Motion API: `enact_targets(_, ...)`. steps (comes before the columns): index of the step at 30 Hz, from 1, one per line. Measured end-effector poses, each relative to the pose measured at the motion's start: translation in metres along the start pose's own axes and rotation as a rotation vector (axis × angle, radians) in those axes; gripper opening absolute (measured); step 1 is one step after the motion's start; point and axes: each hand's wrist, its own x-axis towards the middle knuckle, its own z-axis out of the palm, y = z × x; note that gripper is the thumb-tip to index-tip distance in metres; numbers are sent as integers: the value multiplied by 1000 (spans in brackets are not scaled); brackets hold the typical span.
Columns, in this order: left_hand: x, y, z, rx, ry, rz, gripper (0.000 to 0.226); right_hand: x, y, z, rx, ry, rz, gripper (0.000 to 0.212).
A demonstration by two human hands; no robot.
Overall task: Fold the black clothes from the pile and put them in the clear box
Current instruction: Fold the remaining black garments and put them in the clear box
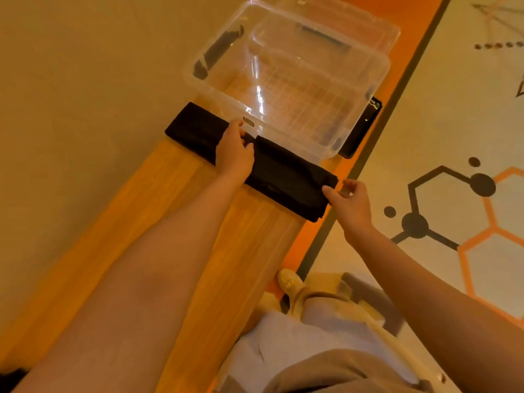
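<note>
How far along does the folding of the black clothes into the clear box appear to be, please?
Partly done: the black garment lies folded into a long strip on the wooden bench. In hand: the left hand presses its middle, the right hand holds its end. Left: the clear box looks empty.

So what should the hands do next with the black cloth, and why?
Probably fold the right end over toward the middle. The cloth lies as a long strip on the bench, in front of the box, which looks empty. The left hand rests on its middle and the right hand pinches its right end, so it still looks too long to go in neatly.
</note>
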Motion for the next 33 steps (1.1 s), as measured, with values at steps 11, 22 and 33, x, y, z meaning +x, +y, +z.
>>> enact_targets(11, -36, -41, 39, 671, -315, 551, 56, 3, 32, 2, -907, -184, -720, 57)
enact_targets(22, -36, -48, 33, 810, -371, 419, 61, 4, 36, 7, -1061, -272, -745, 67)
enact_targets(33, -126, -79, -2, 808, -201, 518, 53, -7, 25, 28, -1109, -581, -1200, 47)
